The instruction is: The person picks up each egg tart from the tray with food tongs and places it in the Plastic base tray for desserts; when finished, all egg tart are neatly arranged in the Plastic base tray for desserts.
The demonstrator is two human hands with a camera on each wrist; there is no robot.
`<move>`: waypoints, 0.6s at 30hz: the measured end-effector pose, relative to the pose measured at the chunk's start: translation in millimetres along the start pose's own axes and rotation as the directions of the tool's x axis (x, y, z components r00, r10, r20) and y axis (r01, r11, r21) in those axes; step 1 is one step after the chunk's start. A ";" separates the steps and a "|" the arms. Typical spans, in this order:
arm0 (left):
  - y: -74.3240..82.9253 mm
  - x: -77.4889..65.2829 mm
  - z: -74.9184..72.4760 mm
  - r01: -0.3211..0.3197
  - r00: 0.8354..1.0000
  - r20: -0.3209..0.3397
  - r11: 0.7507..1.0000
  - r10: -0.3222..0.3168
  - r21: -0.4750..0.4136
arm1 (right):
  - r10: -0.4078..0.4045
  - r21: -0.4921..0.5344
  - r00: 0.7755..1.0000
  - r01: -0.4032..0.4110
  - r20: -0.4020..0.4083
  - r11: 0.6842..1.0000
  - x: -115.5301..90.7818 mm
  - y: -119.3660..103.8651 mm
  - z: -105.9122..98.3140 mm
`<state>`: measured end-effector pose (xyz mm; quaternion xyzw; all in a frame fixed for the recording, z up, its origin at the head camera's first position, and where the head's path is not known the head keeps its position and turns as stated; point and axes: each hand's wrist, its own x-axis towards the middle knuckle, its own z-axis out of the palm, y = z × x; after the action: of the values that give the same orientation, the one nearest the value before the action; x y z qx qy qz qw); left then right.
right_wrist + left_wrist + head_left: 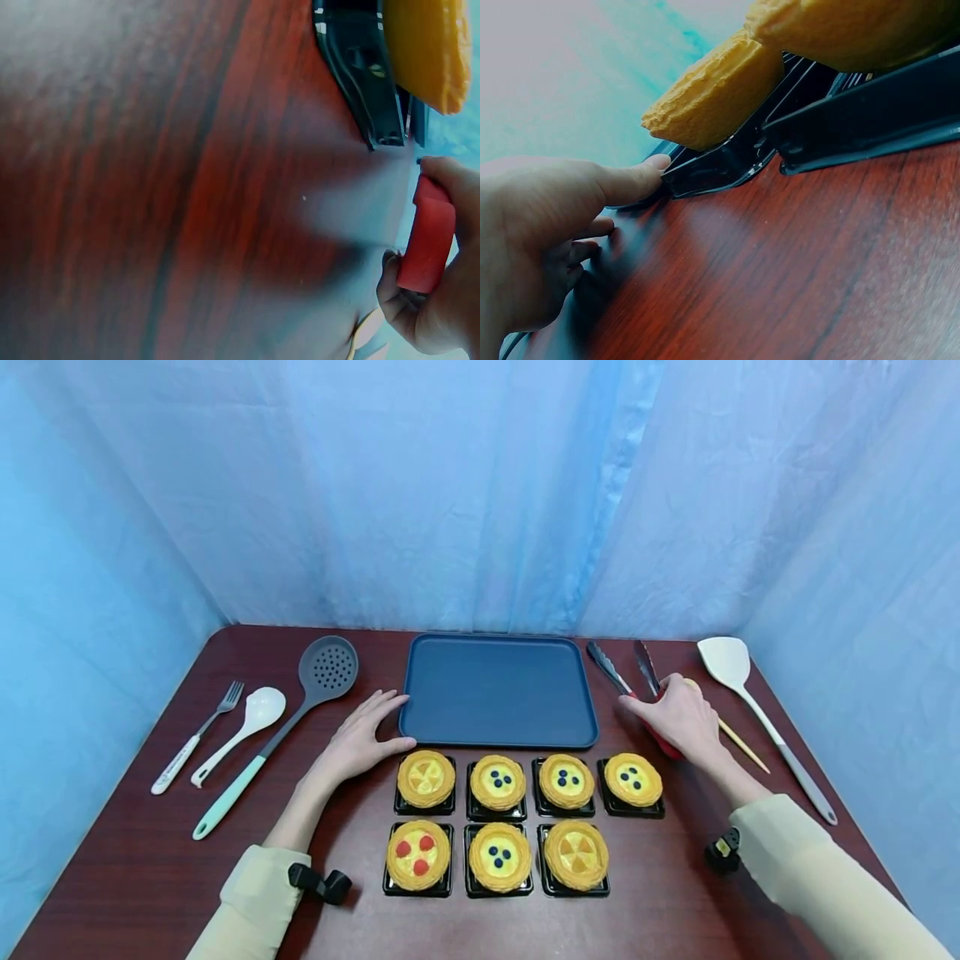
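Note:
My right hand (684,720) grips red-handled tongs (613,672) to the right of the tray; their two metal arms spread apart toward the back. In the right wrist view, fingers curl round the red handle (429,244). At the left edge of the dark blue tray (498,693) lies my left hand (362,739), fingers extended, fingertips at the rim and thumb by the front-left corner. Egg tarts in black plastic holders stand in two rows before the tray: several with blueberries (498,782), one with red pieces (418,855), others with yellow wedges (576,856).
On the left lie a fork (197,739), a white ladle (261,708) and a grey skimmer (328,670) with a mint handle. A white spatula (726,662) and a thin wooden-handled utensil (742,745) lie on the right. Blue curtains (465,493) surround the table (135,868).

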<state>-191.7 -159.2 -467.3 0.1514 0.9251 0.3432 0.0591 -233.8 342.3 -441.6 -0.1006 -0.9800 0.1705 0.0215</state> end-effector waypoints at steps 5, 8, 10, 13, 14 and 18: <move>-0.1 -0.5 1.4 0.005 1.000 -0.001 1.000 -0.005 -0.006 | -0.028 -0.086 0.999 0.026 -0.020 0.996 4.7 -2.5 7.2; 0.1 -0.1 2.2 0.001 1.000 -0.005 1.000 -0.001 -0.004 | -0.050 -0.138 0.998 0.046 -0.024 0.989 8.4 -3.9 10.0; 0.3 0.6 3.3 0.001 1.000 -0.006 1.000 -0.001 -0.004 | -0.059 -0.156 0.998 0.055 -0.023 0.986 9.3 -4.8 10.9; 0.5 1.4 5.9 0.001 1.000 0.002 1.000 -0.001 -0.011 | -0.060 -0.167 0.998 0.055 -0.023 0.984 8.3 -4.1 12.3; 0.5 1.5 6.7 0.002 1.000 0.006 1.000 -0.002 -0.015 | -0.060 -0.168 0.998 0.056 -0.023 0.984 7.2 -3.6 12.9; -0.5 1.8 11.2 0.008 1.000 0.021 1.000 -0.008 -0.026 | -0.064 -0.171 0.998 0.060 -0.019 0.983 2.5 0.4 15.7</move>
<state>-191.1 -152.1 -476.1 0.1503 0.9205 0.3533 0.0720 -237.4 338.0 -456.5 -0.0737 -0.9933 0.0840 0.0300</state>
